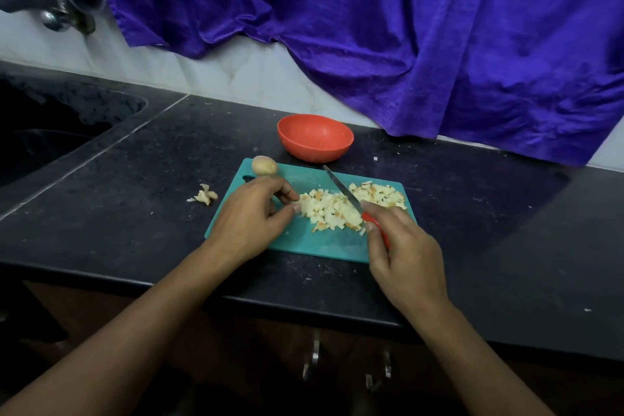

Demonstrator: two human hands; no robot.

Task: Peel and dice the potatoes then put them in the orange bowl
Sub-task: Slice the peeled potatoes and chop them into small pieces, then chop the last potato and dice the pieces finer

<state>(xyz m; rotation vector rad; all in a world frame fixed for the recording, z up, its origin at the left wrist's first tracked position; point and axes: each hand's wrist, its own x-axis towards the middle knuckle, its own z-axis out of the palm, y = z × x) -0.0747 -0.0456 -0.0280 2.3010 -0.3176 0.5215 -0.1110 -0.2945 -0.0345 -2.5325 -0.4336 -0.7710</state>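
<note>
Dicing in hand: right hand (pixel 405 253) fingers wrap the red handle of the knife (pixel 341 189), blade across the diced potato (pixel 332 211) on the cutting board (pixel 314 245) at frame centre; left hand (pixel 250 216) fingers bend against the pile's left edge, pinch undetermined. A whole potato (pixel 264 165) waits at the board's upper-left corner. The orange bowl (pixel 315 137) above looks empty, so transfer and probably further peeling remain.

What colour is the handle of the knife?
Red. The knife handle shows in the head view, gripped by the right hand.
</note>
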